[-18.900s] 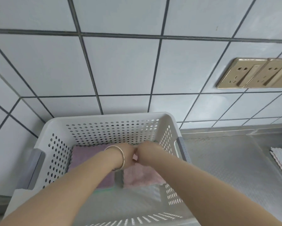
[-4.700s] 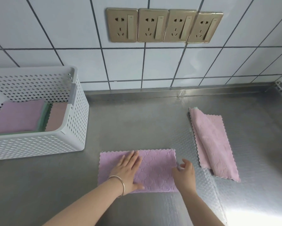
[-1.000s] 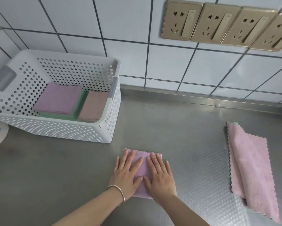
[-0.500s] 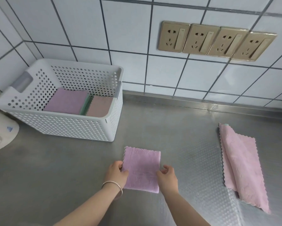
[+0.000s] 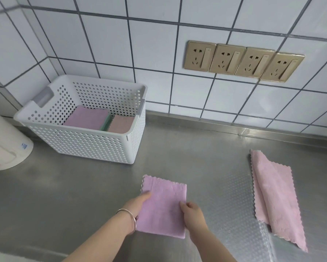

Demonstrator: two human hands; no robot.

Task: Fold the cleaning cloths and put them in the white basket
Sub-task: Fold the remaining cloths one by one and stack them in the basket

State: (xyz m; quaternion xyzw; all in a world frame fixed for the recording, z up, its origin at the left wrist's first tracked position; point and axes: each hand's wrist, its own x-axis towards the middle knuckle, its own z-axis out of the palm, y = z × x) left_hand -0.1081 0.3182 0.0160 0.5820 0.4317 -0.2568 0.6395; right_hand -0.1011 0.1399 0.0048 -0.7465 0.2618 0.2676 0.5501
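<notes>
A folded lilac cloth [image 5: 163, 205] lies on the steel counter near me. My left hand [image 5: 137, 204], with a bangle on the wrist, grips its left edge, fingers tucked under. My right hand [image 5: 192, 214] grips its right edge, thumb on top. The white perforated basket [image 5: 94, 146] stands at the back left and holds folded cloths: a lilac one [image 5: 86, 118] on a green one, and a pink one [image 5: 121, 124] beside them. A loosely folded pink cloth [image 5: 278, 197] lies on the counter at the right.
A white roll [image 5: 5, 146] stands left of the basket. The tiled wall carries a row of gold sockets [image 5: 242, 61]. Bare steel counter [image 5: 187, 154] lies between the basket and the pink cloth.
One second ago both palms pressed flat on the folded lilac cloth. Both hands have since slid to its side edges and taken hold of it.
</notes>
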